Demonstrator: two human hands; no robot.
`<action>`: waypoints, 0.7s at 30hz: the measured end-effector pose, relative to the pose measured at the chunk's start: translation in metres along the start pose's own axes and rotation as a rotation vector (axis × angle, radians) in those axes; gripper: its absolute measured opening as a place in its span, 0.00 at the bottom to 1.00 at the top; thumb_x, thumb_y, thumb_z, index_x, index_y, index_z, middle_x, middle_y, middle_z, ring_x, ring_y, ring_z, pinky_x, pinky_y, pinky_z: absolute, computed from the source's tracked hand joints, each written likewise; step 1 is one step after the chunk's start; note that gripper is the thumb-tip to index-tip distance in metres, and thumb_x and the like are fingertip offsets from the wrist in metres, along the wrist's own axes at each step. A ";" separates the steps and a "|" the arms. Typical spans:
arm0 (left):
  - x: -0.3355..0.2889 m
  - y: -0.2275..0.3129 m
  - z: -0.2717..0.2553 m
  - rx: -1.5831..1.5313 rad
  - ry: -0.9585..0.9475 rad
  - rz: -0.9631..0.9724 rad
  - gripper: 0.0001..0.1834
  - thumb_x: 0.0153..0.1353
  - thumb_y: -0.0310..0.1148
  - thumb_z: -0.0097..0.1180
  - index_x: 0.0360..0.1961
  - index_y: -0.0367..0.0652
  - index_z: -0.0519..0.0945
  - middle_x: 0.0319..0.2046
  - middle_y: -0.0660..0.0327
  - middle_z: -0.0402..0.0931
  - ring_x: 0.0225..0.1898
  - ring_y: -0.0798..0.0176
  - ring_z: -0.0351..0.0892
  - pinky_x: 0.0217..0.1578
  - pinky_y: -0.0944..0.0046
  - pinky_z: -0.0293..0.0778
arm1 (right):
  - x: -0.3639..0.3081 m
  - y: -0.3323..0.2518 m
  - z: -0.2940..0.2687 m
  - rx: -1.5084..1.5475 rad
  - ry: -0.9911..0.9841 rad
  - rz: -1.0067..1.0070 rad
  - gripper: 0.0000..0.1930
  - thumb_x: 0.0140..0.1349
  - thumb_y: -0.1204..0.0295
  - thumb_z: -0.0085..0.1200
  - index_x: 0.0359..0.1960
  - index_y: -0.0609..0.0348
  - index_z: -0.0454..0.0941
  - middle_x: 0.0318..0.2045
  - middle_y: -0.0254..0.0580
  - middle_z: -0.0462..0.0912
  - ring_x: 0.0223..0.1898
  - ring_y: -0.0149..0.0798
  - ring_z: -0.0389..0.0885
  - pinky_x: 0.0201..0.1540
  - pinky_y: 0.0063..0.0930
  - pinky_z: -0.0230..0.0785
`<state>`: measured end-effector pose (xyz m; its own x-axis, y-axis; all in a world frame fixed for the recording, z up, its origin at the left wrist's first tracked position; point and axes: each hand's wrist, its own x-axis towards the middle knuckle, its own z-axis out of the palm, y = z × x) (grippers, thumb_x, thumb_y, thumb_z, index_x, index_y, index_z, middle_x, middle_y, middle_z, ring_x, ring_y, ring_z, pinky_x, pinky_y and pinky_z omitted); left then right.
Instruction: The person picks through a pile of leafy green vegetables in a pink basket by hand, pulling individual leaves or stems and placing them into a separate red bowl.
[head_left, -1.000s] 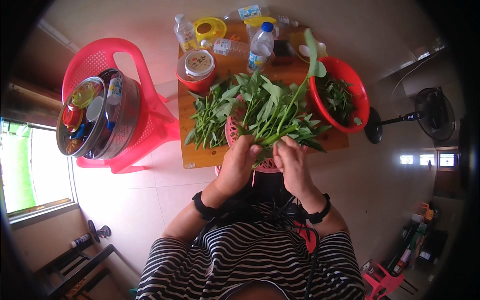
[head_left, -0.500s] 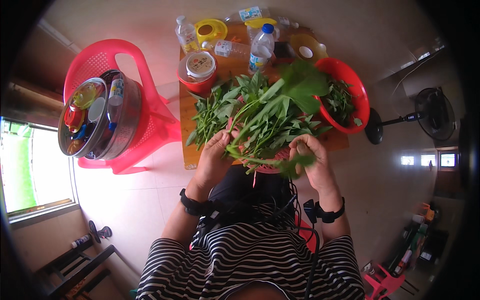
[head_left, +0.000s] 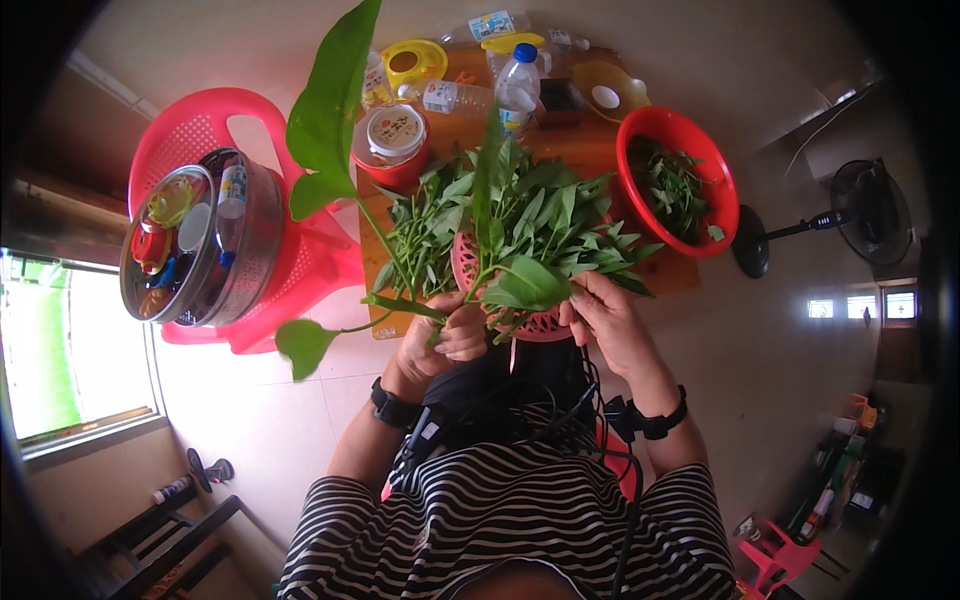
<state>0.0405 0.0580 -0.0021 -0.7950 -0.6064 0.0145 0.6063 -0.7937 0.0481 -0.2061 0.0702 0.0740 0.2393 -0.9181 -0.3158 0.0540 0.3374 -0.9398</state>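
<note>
My left hand is closed round a water spinach stem. Its large arrow-shaped leaf sticks up to the upper left, and a smaller leaf hangs out at the left. My right hand pinches the edge of another broad leaf beside the left fist. Under and beyond both hands, a pile of water spinach partly covers a pink perforated basket and the wooden table. To the right of the pile, a red bowl holds picked leaves.
Plastic bottles, a red tub with a white-lidded container and yellow plastic pieces crowd the table's far side. At left a red chair bears metal pots. A black fan stands at right.
The held stem has swung from pointing right over the pile to pointing up and left. My left fingers have wrapped round it; my right hand has moved slightly left onto a leaf.
</note>
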 end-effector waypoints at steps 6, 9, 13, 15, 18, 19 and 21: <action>0.001 -0.005 -0.002 0.030 0.052 -0.126 0.22 0.69 0.40 0.37 0.17 0.46 0.66 0.07 0.72 0.55 0.07 0.77 0.48 0.12 0.75 0.49 | 0.015 -0.002 0.013 0.390 0.025 0.212 0.10 0.67 0.70 0.45 0.42 0.63 0.74 0.29 0.35 0.78 0.25 0.26 0.75 0.27 0.20 0.70; 0.004 -0.008 0.003 0.106 0.078 -0.241 0.22 0.69 0.40 0.36 0.16 0.46 0.66 0.08 0.72 0.55 0.07 0.76 0.49 0.12 0.75 0.50 | 0.029 0.015 0.006 0.371 -0.130 0.247 0.10 0.66 0.69 0.46 0.42 0.63 0.75 0.31 0.36 0.78 0.28 0.27 0.77 0.29 0.21 0.71; -0.001 -0.012 -0.009 0.143 0.131 -0.318 0.22 0.68 0.40 0.38 0.16 0.46 0.65 0.10 0.71 0.56 0.08 0.76 0.48 0.11 0.76 0.49 | 0.030 -0.006 0.008 0.327 -0.393 0.316 0.14 0.68 0.63 0.46 0.35 0.62 0.76 0.26 0.33 0.77 0.23 0.24 0.74 0.24 0.15 0.65; -0.003 -0.014 -0.011 0.136 0.128 -0.337 0.22 0.68 0.40 0.39 0.16 0.46 0.65 0.10 0.71 0.55 0.08 0.76 0.48 0.11 0.76 0.49 | 0.026 -0.029 0.013 0.181 -0.482 0.285 0.19 0.66 0.55 0.49 0.33 0.62 0.76 0.22 0.31 0.75 0.24 0.22 0.72 0.24 0.14 0.61; -0.005 -0.014 -0.013 0.061 0.284 -0.289 0.21 0.67 0.39 0.40 0.15 0.46 0.65 0.10 0.71 0.55 0.09 0.77 0.48 0.12 0.76 0.49 | 0.029 -0.020 0.015 -0.254 -0.514 0.126 0.20 0.64 0.54 0.53 0.32 0.63 0.76 0.23 0.30 0.76 0.26 0.21 0.71 0.26 0.16 0.61; -0.003 -0.011 -0.015 0.090 0.218 -0.337 0.21 0.67 0.39 0.40 0.15 0.47 0.64 0.10 0.71 0.55 0.09 0.77 0.48 0.12 0.75 0.49 | 0.026 -0.028 0.006 -0.456 -0.529 0.117 0.20 0.62 0.54 0.56 0.31 0.63 0.76 0.24 0.30 0.76 0.28 0.21 0.69 0.30 0.19 0.63; -0.004 -0.012 -0.007 0.034 0.275 -0.321 0.20 0.66 0.38 0.42 0.15 0.46 0.65 0.10 0.72 0.55 0.09 0.77 0.48 0.12 0.76 0.48 | 0.024 -0.033 -0.002 -0.482 -0.568 0.126 0.17 0.62 0.58 0.56 0.33 0.63 0.76 0.25 0.29 0.76 0.30 0.21 0.69 0.32 0.19 0.63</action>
<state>0.0367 0.0700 -0.0101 -0.9062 -0.3222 -0.2737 0.3241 -0.9452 0.0395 -0.2042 0.0365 0.0973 0.6853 -0.5863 -0.4320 -0.4061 0.1847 -0.8950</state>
